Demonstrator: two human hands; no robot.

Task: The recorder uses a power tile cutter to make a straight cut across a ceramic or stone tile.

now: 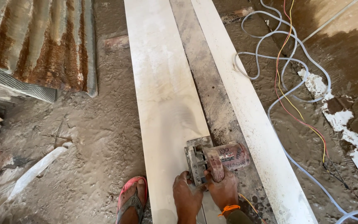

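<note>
Right hand [223, 188]: I am seeing it wrapping its fingers tight around the handle of the cutter [216, 159], an orange band showing at the wrist.
Left hand [186, 197]: it is pressing flat on the slab [162, 95] just beside the cutter's base plate, fingers curled at the plate's edge.
Cutter: it is sitting on the near end of the pale slab, at its right edge, beside the dark strip [212, 91].
Fingers: I am judging those left fingers to be dangerously close to the blade; a kick could be pulling them in.
Foot [132, 199]: in an open sandal, it is standing just beside the slab, unprotected from chips.
Wires [286, 87]: red and yellow leads and a clear hose [266, 49] are lying on wet ground [88, 137]; I am worrying about shock or snagging.
</note>
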